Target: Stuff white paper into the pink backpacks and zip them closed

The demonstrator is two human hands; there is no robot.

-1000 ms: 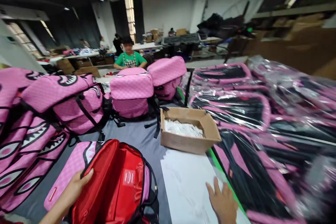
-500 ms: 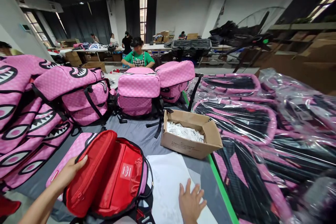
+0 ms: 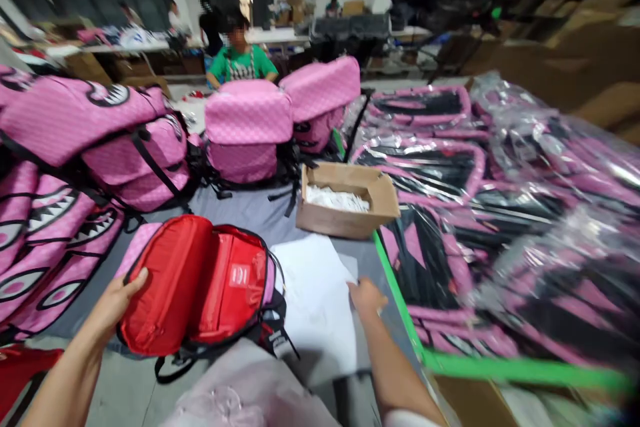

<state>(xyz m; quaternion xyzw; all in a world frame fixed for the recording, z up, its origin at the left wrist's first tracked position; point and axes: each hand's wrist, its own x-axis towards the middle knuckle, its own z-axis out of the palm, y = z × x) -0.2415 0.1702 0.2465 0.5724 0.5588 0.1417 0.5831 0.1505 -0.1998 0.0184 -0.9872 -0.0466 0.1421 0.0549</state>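
A pink backpack lies unzipped on the grey table, its red lining (image 3: 200, 287) showing. My left hand (image 3: 114, 303) grips the edge of its open flap, thumb on the red inside. A stack of white paper sheets (image 3: 313, 293) lies just right of the bag. My right hand (image 3: 367, 297) rests at the sheets' right edge, fingers curled down on the top sheet as if pinching it. At the bottom of the view, a pale pink plastic-wrapped bundle (image 3: 235, 393) sits close to me.
A cardboard box (image 3: 347, 203) of white slips stands behind the sheets. Pink shark-mouth backpacks (image 3: 75, 167) are piled on the left and at the back (image 3: 250, 137). Plastic-bagged backpacks (image 3: 500, 213) cover the right past a green table edge (image 3: 400, 300). A person in green (image 3: 240, 60) works beyond.
My right hand slid from lying flat on the paper to its right edge and curled its fingers. The left hand kept its hold on the flap. The view tilted downward.
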